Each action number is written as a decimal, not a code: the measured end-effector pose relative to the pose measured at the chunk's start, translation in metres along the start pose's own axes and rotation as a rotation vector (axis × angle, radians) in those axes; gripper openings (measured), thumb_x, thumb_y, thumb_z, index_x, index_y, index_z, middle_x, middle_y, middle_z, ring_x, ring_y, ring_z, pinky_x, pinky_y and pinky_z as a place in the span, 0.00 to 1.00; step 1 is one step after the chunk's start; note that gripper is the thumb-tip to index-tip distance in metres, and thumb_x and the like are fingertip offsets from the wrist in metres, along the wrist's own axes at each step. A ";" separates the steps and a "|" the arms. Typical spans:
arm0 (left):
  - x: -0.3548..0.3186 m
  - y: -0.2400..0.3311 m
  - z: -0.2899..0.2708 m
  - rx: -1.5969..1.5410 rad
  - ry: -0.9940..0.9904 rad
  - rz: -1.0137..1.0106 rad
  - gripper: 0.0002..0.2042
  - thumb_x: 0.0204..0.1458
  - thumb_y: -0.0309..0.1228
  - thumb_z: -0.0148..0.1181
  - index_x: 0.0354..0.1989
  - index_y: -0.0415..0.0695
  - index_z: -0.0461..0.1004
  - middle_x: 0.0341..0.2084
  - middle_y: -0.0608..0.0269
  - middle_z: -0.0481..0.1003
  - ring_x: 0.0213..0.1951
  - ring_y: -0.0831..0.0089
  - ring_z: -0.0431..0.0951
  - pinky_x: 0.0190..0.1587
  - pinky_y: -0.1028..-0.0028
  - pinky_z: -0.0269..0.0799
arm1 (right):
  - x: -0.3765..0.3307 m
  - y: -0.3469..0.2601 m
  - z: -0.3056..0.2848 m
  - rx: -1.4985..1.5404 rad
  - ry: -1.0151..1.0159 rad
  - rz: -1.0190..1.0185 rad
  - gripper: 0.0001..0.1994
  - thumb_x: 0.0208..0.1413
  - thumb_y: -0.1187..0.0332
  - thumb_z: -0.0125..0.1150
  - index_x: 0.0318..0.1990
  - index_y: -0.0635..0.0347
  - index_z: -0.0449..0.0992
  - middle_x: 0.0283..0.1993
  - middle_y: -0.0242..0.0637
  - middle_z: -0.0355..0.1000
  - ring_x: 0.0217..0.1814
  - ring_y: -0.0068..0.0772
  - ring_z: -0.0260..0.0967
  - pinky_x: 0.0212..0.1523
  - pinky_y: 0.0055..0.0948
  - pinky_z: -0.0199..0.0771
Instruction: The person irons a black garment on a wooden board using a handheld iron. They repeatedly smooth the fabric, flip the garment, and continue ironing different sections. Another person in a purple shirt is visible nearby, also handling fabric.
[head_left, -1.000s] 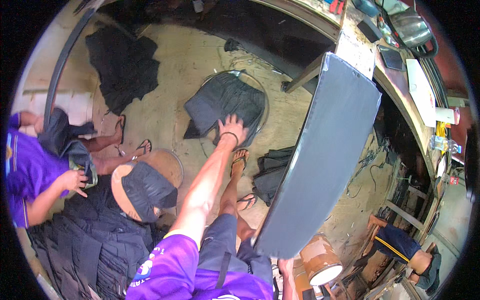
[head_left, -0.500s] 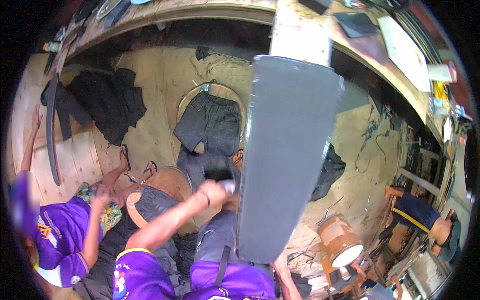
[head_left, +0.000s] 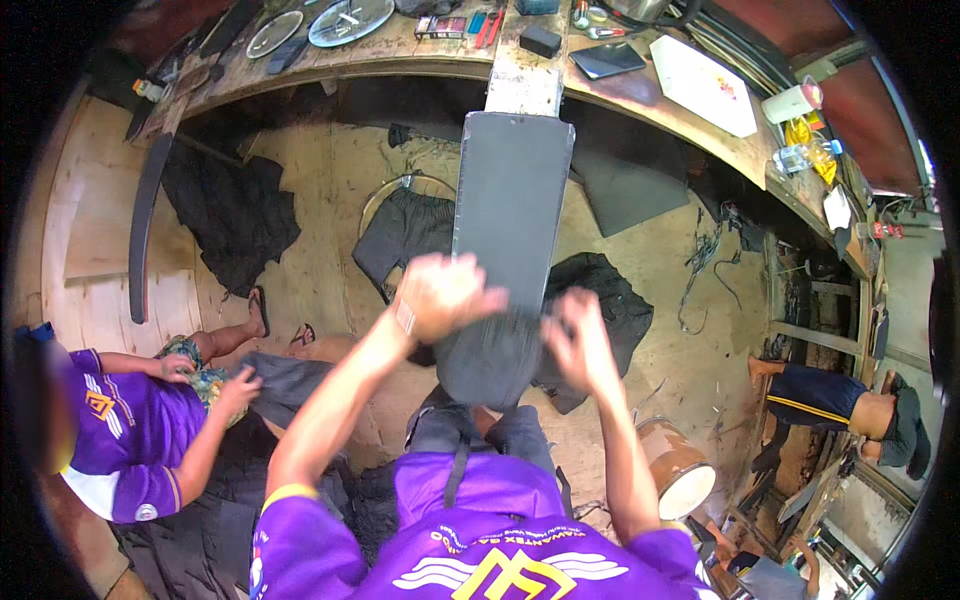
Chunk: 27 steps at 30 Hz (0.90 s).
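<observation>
A long dark grey board (head_left: pixel 512 210) extends away from me, its far end by a pale wooden support (head_left: pixel 525 88). Dark cloth (head_left: pixel 487 365) covers its rounded near end. Over the board's left edge is my left hand (head_left: pixel 438 298), its thumb stretched across the surface and nothing visible in it. Beside the right edge, my right hand (head_left: pixel 575 338) has its fingers bent and apart, also with nothing visible in it. Beyond my left hand, dark shorts (head_left: pixel 405 235) lie over a round hoop. More dark cloth (head_left: pixel 605 310) spreads below the board on the right.
A curved wooden bench (head_left: pixel 430 55) across the back carries a black box (head_left: pixel 540 41), a white panel (head_left: pixel 703 85) and a plastic bottle (head_left: pixel 805 155). At left a co-worker in a purple shirt (head_left: pixel 125 430) handles dark cloth. A round drum (head_left: pixel 675 470) stands at right; another person (head_left: pixel 835 405) is beyond.
The board has swung from a raised, slanting position close to me to lying straight ahead. My left hand has moved up to its edge, and my right hand has come from underneath to its right side.
</observation>
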<state>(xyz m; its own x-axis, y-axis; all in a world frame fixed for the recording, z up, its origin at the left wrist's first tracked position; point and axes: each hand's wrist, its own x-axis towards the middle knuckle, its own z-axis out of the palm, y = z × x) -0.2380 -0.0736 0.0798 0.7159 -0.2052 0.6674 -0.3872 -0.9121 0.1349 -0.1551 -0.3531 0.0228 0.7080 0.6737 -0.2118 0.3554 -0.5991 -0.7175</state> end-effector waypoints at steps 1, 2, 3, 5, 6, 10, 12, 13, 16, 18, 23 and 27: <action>0.029 -0.022 0.014 0.003 -0.039 -0.126 0.20 0.53 0.47 0.73 0.30 0.44 0.72 0.27 0.59 0.72 0.29 0.61 0.76 0.27 0.63 0.70 | 0.039 -0.007 -0.010 -0.056 0.126 0.015 0.21 0.64 0.62 0.67 0.58 0.66 0.74 0.64 0.64 0.64 0.67 0.69 0.67 0.65 0.53 0.72; 0.045 -0.029 0.022 0.034 -0.031 -0.271 0.17 0.55 0.43 0.71 0.35 0.42 0.75 0.32 0.54 0.75 0.36 0.56 0.78 0.34 0.59 0.74 | 0.069 -0.011 -0.023 0.011 0.307 -0.084 0.21 0.66 0.65 0.65 0.62 0.66 0.72 0.68 0.66 0.63 0.70 0.70 0.64 0.67 0.54 0.71; 0.055 -0.032 0.030 0.072 0.030 -0.356 0.12 0.57 0.37 0.69 0.40 0.41 0.78 0.37 0.53 0.77 0.40 0.54 0.78 0.43 0.56 0.75 | 0.090 -0.023 -0.027 -0.030 0.547 -0.093 0.24 0.67 0.66 0.65 0.67 0.63 0.70 0.72 0.66 0.60 0.74 0.70 0.60 0.70 0.53 0.69; 0.047 -0.018 0.039 -0.052 -0.319 -0.455 0.09 0.59 0.32 0.66 0.45 0.43 0.80 0.44 0.56 0.78 0.47 0.54 0.79 0.52 0.55 0.74 | 0.090 -0.046 -0.029 -0.009 0.803 -0.033 0.27 0.67 0.66 0.64 0.70 0.64 0.67 0.75 0.66 0.56 0.76 0.70 0.58 0.73 0.53 0.66; 0.032 -0.005 0.040 -0.269 -0.489 -0.436 0.15 0.58 0.29 0.65 0.54 0.43 0.80 0.54 0.56 0.78 0.58 0.55 0.78 0.60 0.54 0.73 | 0.069 -0.059 -0.021 0.047 0.771 -0.014 0.28 0.66 0.64 0.66 0.70 0.65 0.67 0.74 0.66 0.59 0.75 0.69 0.60 0.73 0.52 0.65; 0.001 0.012 0.076 -0.174 -0.652 -0.341 0.38 0.67 0.52 0.52 0.80 0.43 0.55 0.81 0.56 0.53 0.82 0.59 0.48 0.80 0.40 0.32 | 0.011 -0.082 0.023 0.003 0.324 0.371 0.42 0.57 0.49 0.75 0.72 0.66 0.67 0.69 0.68 0.63 0.73 0.70 0.63 0.70 0.57 0.68; 0.017 -0.019 0.115 -0.127 -0.489 -0.295 0.38 0.67 0.53 0.52 0.79 0.43 0.57 0.80 0.56 0.54 0.82 0.59 0.49 0.81 0.41 0.33 | 0.019 -0.072 0.038 0.011 0.428 0.300 0.36 0.64 0.53 0.70 0.71 0.67 0.68 0.70 0.67 0.63 0.73 0.68 0.64 0.71 0.54 0.67; 0.029 -0.038 0.133 -0.074 -0.391 -0.252 0.37 0.67 0.53 0.52 0.79 0.43 0.57 0.80 0.56 0.54 0.82 0.59 0.49 0.81 0.41 0.34 | 0.031 -0.065 0.042 -0.006 0.454 0.281 0.33 0.66 0.55 0.68 0.70 0.67 0.69 0.70 0.66 0.64 0.72 0.66 0.64 0.71 0.53 0.67; 0.078 -0.100 0.166 -0.079 -0.418 -0.236 0.38 0.65 0.57 0.53 0.76 0.43 0.62 0.78 0.55 0.58 0.81 0.59 0.50 0.81 0.42 0.36 | 0.095 -0.032 0.033 0.042 0.528 0.118 0.29 0.69 0.55 0.63 0.67 0.70 0.72 0.64 0.63 0.72 0.67 0.62 0.69 0.68 0.49 0.70; 0.108 -0.121 0.159 -0.077 -0.480 -0.192 0.37 0.61 0.65 0.53 0.62 0.42 0.77 0.67 0.47 0.73 0.71 0.56 0.69 0.78 0.42 0.46 | 0.123 -0.015 0.029 0.056 0.560 0.122 0.29 0.69 0.53 0.63 0.66 0.70 0.73 0.62 0.62 0.73 0.65 0.62 0.71 0.67 0.48 0.71; 0.171 -0.120 0.103 0.076 -1.191 -0.288 0.41 0.57 0.74 0.51 0.51 0.45 0.86 0.46 0.48 0.86 0.54 0.54 0.84 0.70 0.45 0.57 | 0.128 -0.008 0.026 0.118 0.616 0.123 0.34 0.65 0.49 0.68 0.67 0.68 0.72 0.62 0.59 0.73 0.66 0.61 0.71 0.65 0.50 0.72; 0.177 -0.121 0.095 0.457 -1.379 -0.066 0.34 0.66 0.63 0.50 0.68 0.48 0.75 0.70 0.61 0.72 0.75 0.61 0.64 0.75 0.30 0.36 | 0.121 -0.027 0.008 0.038 0.558 0.240 0.41 0.58 0.48 0.75 0.70 0.68 0.67 0.65 0.57 0.71 0.66 0.59 0.71 0.65 0.51 0.72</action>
<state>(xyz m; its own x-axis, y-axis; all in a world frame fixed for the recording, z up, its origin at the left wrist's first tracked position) -0.0088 -0.0330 0.1117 0.8052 -0.0907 -0.5861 -0.3057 -0.9103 -0.2791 -0.0833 -0.2522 0.0111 0.9823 0.1872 0.0024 0.1319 -0.6834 -0.7181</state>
